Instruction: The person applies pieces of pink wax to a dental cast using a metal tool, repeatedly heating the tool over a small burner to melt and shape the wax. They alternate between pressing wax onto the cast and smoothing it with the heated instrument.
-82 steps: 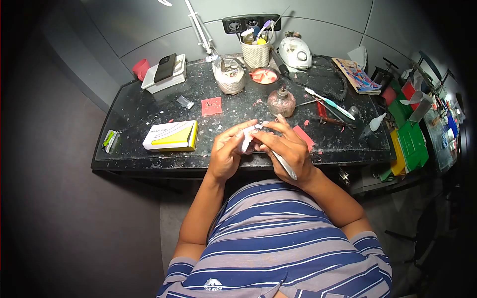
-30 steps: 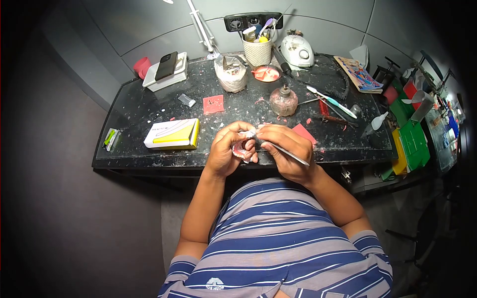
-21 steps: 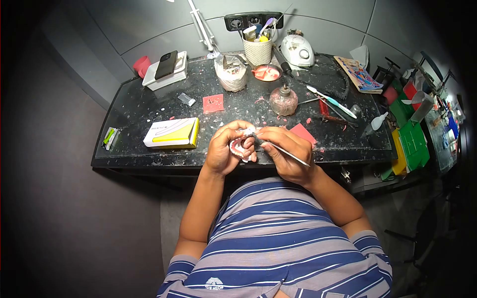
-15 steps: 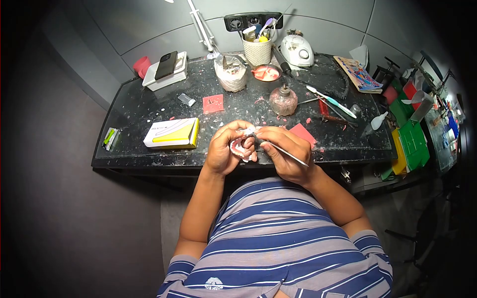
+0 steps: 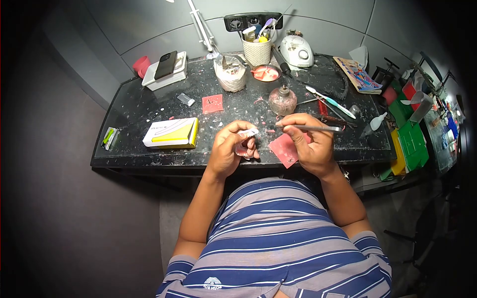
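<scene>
My left hand is closed around a dental model with pink wax on it; the fingers hide much of it, and a whitish part shows by the fingertips. Between the thumb and fingers of my right hand is a slim metal wax carving tool, its tip pointing left, apart from the model. Beneath that hand lies a pink wax sheet near the front edge of the desk. Just beyond the tool tip stands a glass spirit burner.
A yellow and white box lies left of my hands. Farther back are a square of pink wax, a bag of white powder, a bowl and a toothbrush. Wax scraps dot the black desk.
My right hand has moved right, away from the dental model, carrying the carving tool, which now lies nearly level. My left hand stays in place with the model.
</scene>
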`<state>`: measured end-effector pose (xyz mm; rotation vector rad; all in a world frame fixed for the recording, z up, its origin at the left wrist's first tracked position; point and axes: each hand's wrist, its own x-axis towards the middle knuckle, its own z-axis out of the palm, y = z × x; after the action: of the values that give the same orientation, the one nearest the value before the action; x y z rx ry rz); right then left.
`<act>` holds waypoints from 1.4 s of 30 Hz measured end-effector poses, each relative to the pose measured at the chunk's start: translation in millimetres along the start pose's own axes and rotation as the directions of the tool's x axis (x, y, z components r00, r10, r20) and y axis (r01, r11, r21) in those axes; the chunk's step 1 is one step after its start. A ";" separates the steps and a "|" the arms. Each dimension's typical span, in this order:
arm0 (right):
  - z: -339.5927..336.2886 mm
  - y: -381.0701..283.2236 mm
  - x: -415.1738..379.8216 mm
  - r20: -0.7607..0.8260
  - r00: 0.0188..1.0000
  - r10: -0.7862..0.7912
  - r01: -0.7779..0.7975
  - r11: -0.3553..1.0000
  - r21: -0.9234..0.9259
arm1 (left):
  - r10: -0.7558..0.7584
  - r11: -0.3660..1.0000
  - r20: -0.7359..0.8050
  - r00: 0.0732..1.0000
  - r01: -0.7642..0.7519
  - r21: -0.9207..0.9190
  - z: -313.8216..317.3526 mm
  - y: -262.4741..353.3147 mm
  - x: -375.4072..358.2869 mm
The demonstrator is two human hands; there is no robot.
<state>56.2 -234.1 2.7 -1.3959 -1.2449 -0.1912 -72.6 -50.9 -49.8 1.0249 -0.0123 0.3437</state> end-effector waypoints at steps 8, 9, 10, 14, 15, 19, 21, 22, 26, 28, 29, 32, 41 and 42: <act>22.1 -1.5 -6.1 0.145 0.972 -0.187 0.190 0.982 -0.005 | 0.013 0.999 0.045 0.999 -0.011 -0.033 0.7 1.1 -1.0; 25.0 -2.0 -7.5 0.154 0.972 -0.177 0.175 0.984 0.030 | 0.013 0.999 0.044 0.999 -0.011 -0.034 1.7 2.2 -1.2; 26.8 -2.6 -8.0 0.155 0.972 -0.176 0.174 0.984 0.029 | 0.006 0.999 0.032 0.999 -0.005 -0.035 3.5 4.0 -1.7; 31.8 -3.4 -9.4 0.121 0.968 -0.219 0.221 0.975 -0.003 | -0.006 1.000 0.020 1.000 0.006 -0.030 4.2 5.3 -2.6; 32.5 -1.9 -9.7 0.121 0.965 -0.232 0.234 0.972 -0.010 | -0.006 1.000 0.020 1.000 0.006 -0.030 4.1 5.0 -2.6; 31.9 0.2 -9.0 0.134 0.960 -0.245 0.249 0.968 -0.015 | 0.004 1.000 0.030 1.000 -0.004 0.004 1.5 3.2 -2.0; 31.7 1.2 -9.2 0.132 0.959 -0.249 0.254 0.967 -0.018 | 0.003 1.000 0.041 0.999 -0.003 -0.002 1.4 2.6 -1.6; 31.9 1.7 -9.5 0.129 0.959 -0.253 0.258 0.966 -0.022 | 0.007 1.000 0.040 0.999 -0.005 -0.030 1.7 2.3 -1.4; 34.4 1.7 -12.0 0.108 0.965 -0.240 0.244 0.969 -0.024 | 0.005 0.998 0.041 0.999 -0.003 -0.068 2.3 3.7 -1.6; 34.5 -0.8 -11.3 0.110 0.964 -0.242 0.246 0.969 -0.021 | -0.001 0.998 0.041 0.999 0.004 -0.068 1.5 4.4 -2.3; 34.5 -0.7 -11.6 0.110 0.964 -0.242 0.246 0.969 -0.021 | -0.007 0.998 0.042 0.999 0.010 -0.068 1.2 4.6 -2.4; 33.7 -0.7 -12.7 0.110 0.966 -0.234 0.238 0.971 -0.026 | -0.002 0.996 0.050 0.999 0.006 -0.085 -0.7 3.0 -1.9; 19.2 5.6 -14.5 -0.030 0.997 -0.077 0.077 0.997 0.008 | 0.165 0.974 0.002 0.986 -0.162 -0.155 3.7 -4.9 -0.8; 19.0 6.4 -14.9 -0.047 0.997 -0.069 0.069 0.998 0.006 | 0.187 0.967 -0.030 0.982 -0.189 -0.173 4.8 -4.6 -0.8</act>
<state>44.7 -225.4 -17.6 -1.3360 -1.2544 -0.2654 -71.3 -57.3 -51.2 0.8486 -0.1263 0.5139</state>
